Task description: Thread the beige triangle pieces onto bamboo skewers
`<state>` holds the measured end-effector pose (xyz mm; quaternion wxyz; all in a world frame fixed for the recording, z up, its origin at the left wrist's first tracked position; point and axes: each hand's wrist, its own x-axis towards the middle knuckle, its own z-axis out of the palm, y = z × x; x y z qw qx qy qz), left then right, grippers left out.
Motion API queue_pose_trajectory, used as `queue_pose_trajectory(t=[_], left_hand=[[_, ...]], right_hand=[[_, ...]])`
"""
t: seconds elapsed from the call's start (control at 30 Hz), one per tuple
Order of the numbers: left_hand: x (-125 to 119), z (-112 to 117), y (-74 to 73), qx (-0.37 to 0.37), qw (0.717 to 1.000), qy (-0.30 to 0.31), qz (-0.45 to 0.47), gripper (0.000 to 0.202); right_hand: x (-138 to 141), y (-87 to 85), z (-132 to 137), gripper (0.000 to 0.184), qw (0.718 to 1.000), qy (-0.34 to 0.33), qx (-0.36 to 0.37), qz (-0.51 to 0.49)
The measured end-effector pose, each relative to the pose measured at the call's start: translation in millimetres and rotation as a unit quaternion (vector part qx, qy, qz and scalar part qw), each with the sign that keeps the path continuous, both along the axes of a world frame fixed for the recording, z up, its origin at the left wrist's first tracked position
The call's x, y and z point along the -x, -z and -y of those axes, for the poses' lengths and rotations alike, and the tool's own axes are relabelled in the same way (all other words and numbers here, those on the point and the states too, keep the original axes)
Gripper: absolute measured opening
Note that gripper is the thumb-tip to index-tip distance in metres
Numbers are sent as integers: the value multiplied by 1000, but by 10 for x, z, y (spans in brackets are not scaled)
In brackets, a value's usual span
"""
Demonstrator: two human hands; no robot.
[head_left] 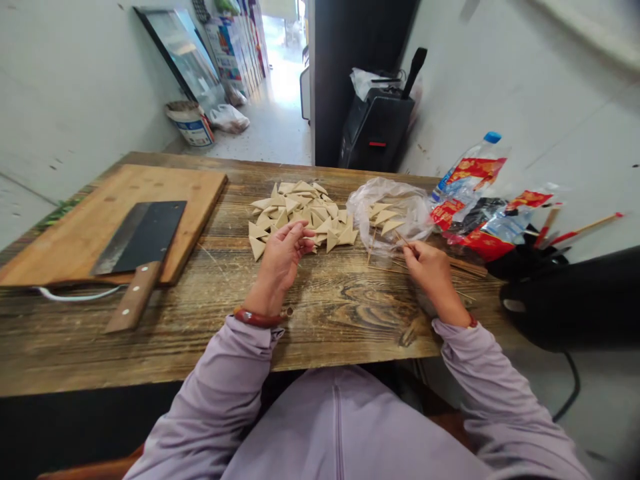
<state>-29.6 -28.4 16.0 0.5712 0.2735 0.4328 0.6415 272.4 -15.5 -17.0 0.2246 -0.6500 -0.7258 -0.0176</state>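
My left hand hovers at the front of a pile of beige folded triangular pieces, its fingers loosely bent and apart, with nothing visible in them. A thin wooden stick is pinched between the thumb and fingers of my right hand. Just beyond that hand is a crumpled clear plastic bag, with several more beige pieces at it. More thin sticks lie on the wooden table, partly hidden behind my right hand.
At the left, a cleaver rests on a wooden cutting board, its handle over the near edge. A blue-capped bottle, red-and-clear packaging and a black object crowd the right side. A bucket stands on the floor beyond.
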Motion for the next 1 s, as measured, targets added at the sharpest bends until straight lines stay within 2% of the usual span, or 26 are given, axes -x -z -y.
queue_pose_trajectory(t=[0.17,0.3,0.4,0.57,0.77,0.9,1.0], left_hand=[[19,-14,2,3,1000,3,11,23],[28,-11,-2,5,1000,13,9,22],[26,-8,-9,6,1000,18,5,23],[28,-20,-6,7,1000,27,-1,25],[40,-37,3,13,1000,27,4,23],[39,-34,9,7,1000,29,7,22],[32,-33,10,11,1000,27,0,20]], right_hand=[[145,-187,-176,32,997,47,48,48],[119,-316,-143,33,992,60,72,81],[106,-344,-119,33,992,50,88,77],[355,-325,-257,37,994,27,96,53],[775,-236,-340,39,986,-44,144,74],[757,-124,-254,45,987,-78,137,37],[666,-51,-219,42,987,-98,127,0]])
